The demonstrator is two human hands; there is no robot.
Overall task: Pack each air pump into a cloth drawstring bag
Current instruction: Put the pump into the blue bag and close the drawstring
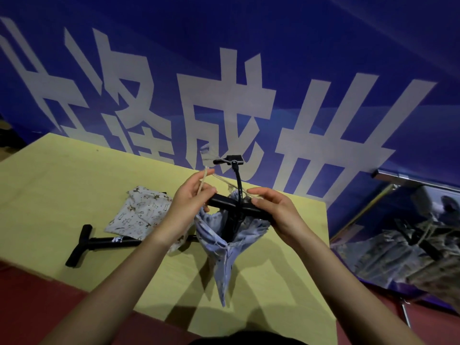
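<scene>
A blue banner [323, 58] with large pale characters fills the upper half of the frame. Below it the yellow desk [49, 185] spreads across the lower left and centre. Held above the desk at centre frame, a light blue drawstring bag [224, 250] hangs point down with an air pump [239, 209] inside it; the pump's black T-handle lies across the bag's mouth and its hose rises to a nozzle clip above. The left hand [189, 202] pinches the pale drawstring [202, 185] between curled fingers, its grip closed on the cord. The right hand [273, 207] pinches the cord's other run beside the handle's end, grip likewise closed. At left centre a patterned cloth bag [139, 215] lies flat on the desk, partly covering a second black pump [99, 242].
</scene>
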